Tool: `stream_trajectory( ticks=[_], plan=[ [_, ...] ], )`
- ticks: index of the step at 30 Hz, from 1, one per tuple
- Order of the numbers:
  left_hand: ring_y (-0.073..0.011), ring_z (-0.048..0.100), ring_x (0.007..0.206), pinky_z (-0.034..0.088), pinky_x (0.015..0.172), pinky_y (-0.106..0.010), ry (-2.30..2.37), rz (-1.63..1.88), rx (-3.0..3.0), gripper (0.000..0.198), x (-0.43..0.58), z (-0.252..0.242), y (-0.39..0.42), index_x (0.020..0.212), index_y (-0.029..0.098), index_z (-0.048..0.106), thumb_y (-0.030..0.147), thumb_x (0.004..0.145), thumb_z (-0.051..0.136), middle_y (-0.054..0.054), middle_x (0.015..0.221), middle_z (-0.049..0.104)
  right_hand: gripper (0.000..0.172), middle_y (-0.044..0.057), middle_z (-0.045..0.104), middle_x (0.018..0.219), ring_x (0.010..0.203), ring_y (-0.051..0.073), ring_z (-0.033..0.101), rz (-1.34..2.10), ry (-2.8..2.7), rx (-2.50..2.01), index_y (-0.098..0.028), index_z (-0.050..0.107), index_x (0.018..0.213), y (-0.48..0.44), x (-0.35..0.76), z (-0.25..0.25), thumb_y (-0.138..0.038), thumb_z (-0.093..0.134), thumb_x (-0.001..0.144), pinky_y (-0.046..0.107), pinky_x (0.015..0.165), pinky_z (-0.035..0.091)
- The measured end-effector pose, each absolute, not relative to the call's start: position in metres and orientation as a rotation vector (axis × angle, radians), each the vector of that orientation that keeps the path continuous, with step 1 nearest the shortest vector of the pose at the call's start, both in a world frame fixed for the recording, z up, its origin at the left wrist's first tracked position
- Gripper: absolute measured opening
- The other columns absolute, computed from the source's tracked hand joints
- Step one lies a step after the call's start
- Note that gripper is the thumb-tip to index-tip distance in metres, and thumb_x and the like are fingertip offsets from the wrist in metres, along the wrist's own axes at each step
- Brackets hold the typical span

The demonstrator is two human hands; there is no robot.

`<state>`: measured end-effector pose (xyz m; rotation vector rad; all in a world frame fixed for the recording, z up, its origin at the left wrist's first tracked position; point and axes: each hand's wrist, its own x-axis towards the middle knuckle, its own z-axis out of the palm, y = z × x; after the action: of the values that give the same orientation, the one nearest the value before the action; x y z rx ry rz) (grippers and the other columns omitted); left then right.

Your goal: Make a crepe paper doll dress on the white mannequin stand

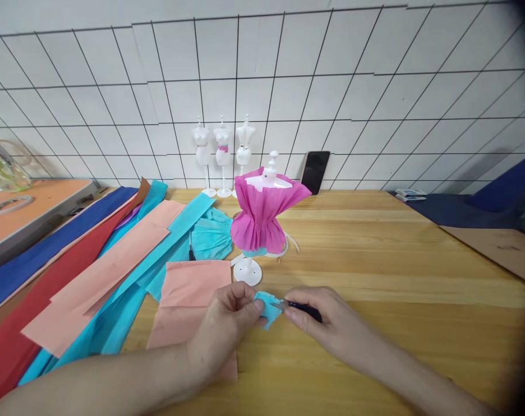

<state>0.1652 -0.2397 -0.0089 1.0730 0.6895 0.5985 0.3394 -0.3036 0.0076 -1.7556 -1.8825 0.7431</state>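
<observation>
1 blue scrap [268, 312] held over wooden table [387, 254], just in front of pink-clad mannequin [257, 222].
Left hand [228, 312] pinches scrap; right hand [332, 316] grasps dark-handled tool [308, 310], metal tip at scrap's edge.

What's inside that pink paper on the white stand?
A white mannequin: its neck and shoulders show above the pink paper, its round base below. Blue paper peeks out under the hem. The waist is covered, so I can't see what's there.
</observation>
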Motion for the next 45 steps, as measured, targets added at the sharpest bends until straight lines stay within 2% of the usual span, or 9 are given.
stream_trajectory(
  ticks=[4,13,22,34,45],
  plan=[
    [-0.0127,0.051,0.066,0.037,0.067,-0.026,0.694,0.587,1.105,0.025,0.1657,-0.0066,-0.2397,0.065,0.016,0.055,0.037,0.07,0.069,0.0,0.064,0.058,0.034,-0.005,0.033,0.054,0.052,0.011,0.033,0.716,-1.889,-1.744,-0.02,0.038,0.057,-0.3026,0.34,0.0049,-0.035,0.041,0.087,0.024,0.05,0.023],
    [-0.0127,0.052,0.067,0.04,0.068,-0.026,0.687,0.584,1.059,0.027,0.1665,-0.0066,-0.2406,0.064,0.016,0.054,0.037,0.068,0.071,0.0,0.065,0.058,0.036,-0.004,0.035,0.053,0.052,0.011,0.035,0.683,-1.903,-1.74,-0.019,0.044,0.056,-0.3016,0.3407,0.0038,-0.036,0.04,0.087,0.025,0.05,0.024],
    [-0.013,0.053,0.069,0.042,0.069,-0.027,0.691,0.593,1.015,0.029,0.1651,-0.0066,-0.2413,0.064,0.016,0.054,0.039,0.066,0.073,0.0,0.066,0.058,0.033,-0.005,0.032,0.054,0.053,0.011,0.033,0.744,-1.863,-1.703,-0.019,0.04,0.056,-0.3025,0.3404,0.0082,-0.033,0.041,0.086,0.024,0.05,0.026],
    [-0.0124,0.049,0.066,0.036,0.066,-0.026,0.655,0.601,1.109,0.027,0.1656,-0.0128,-0.2419,0.065,0.016,0.056,0.038,0.069,0.07,0.0,0.064,0.057,0.032,-0.004,0.037,0.054,0.054,0.011,0.037,0.696,-1.895,-1.756,-0.019,0.043,0.058,-0.3029,0.3341,0.0075,-0.033,0.041,0.086,0.024,0.051,0.026],
    [-0.0129,0.05,0.066,0.036,0.066,-0.025,0.676,0.572,1.128,0.028,0.1649,-0.013,-0.2432,0.064,0.016,0.055,0.039,0.069,0.07,-0.001,0.064,0.057,0.032,-0.003,0.043,0.054,0.053,0.012,0.041,0.652,-1.912,-1.762,-0.019,0.045,0.059,-0.304,0.332,0.004,-0.034,0.042,0.087,0.024,0.052,0.027]
  ],
)
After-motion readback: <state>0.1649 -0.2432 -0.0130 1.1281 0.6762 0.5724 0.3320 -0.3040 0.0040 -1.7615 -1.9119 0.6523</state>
